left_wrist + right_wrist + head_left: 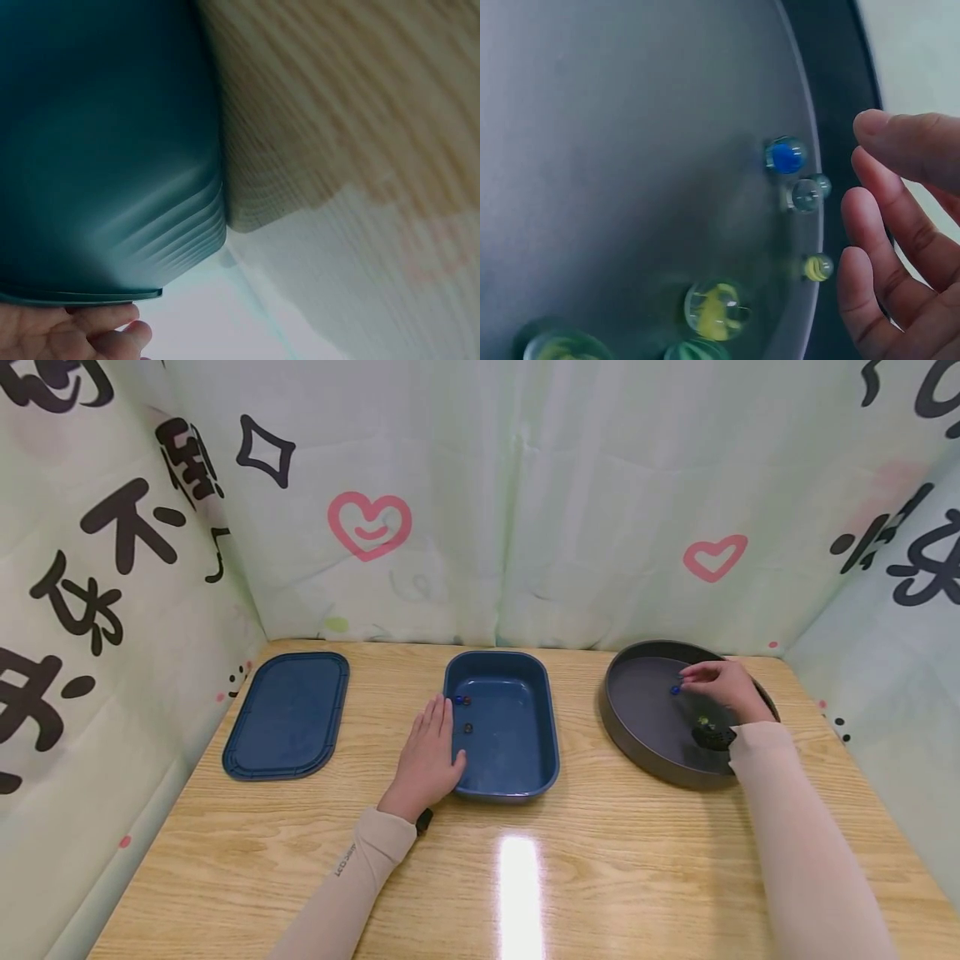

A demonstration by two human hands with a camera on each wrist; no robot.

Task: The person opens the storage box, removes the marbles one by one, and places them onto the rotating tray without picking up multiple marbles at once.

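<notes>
My left hand (425, 758) (71, 330) lies with straight fingers along the left rim of the blue bin (557, 752) (105, 150). Inside that bin are a blue marble (458, 700) and two dark ones, the lower at the left side (468, 727). Over the round dark pan (633, 758) (844, 82) hovers my right hand (722, 687) (900, 232), its fingers bent but apart, nothing seen between them. A blue marble (676, 690) (786, 155) sits near the fingertips. Clear and yellow marbles (717, 310) lie close by; a dark heap (712, 737) is below the wrist.
A flat blue lid (287, 717) lies at the left of the wooden table (615, 860). Printed curtains (450, 527) stand behind and at both sides. The bin is between the lid and the pan.
</notes>
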